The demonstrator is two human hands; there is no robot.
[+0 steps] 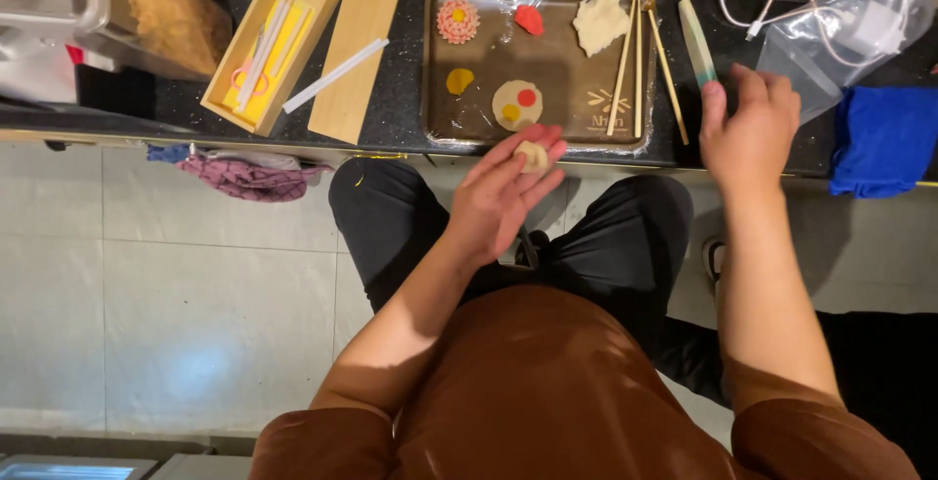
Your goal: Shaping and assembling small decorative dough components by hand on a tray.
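Observation:
My left hand (pixel 500 195) is palm up at the near edge of the black counter, holding a small pale dough ball (pixel 532 155) on its fingers. My right hand (pixel 747 126) rests on the counter to the right of the brown tray (pixel 565 72), fingers loosely curled, close to a pale stick with a green end (pixel 698 42); nothing shows in its grip. On the film-covered tray lie a pink flower-shaped sweet (pixel 457 21), a red dough piece (pixel 529 19), a yellow piece (pixel 459 81), a white dough lump (pixel 600 22) and a flat pale disc with red and yellow dots (pixel 517 104).
Thin wooden sticks (pixel 625 60) lie along the tray's right side. A wooden box of tools (pixel 274 41) and its lid (pixel 356 55) sit to the left. A clear plastic bag (pixel 850 31), white cable and blue cloth (pixel 884 138) lie right. A pink cloth (pixel 249 175) hangs below the counter.

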